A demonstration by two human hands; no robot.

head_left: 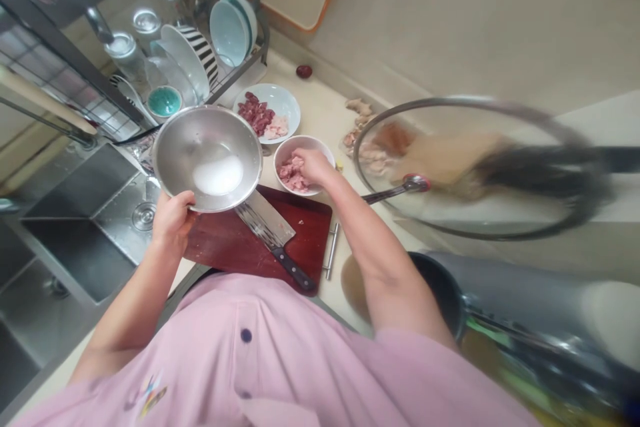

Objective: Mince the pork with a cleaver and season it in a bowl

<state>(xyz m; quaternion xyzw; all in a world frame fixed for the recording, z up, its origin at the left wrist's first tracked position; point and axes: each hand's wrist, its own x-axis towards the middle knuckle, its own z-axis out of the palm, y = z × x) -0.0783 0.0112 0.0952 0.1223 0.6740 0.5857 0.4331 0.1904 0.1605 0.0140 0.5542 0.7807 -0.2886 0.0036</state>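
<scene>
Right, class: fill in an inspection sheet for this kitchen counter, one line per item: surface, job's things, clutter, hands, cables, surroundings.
Surface: pale counter with a dark red cutting board on it.
Job's things: steel bowl with something white inside; small white bowl of pink minced meat.
Clutter: cleaver lying on the board; plate of meat pieces; ginger; a glass lid, blurred.
Hands: left hand grips the steel bowl's rim; right hand has its fingers in the minced meat.
Cables: nothing seen.
Surroundings: sink to the left, dish rack with bowls and glasses behind, dark pan to the right.
</scene>
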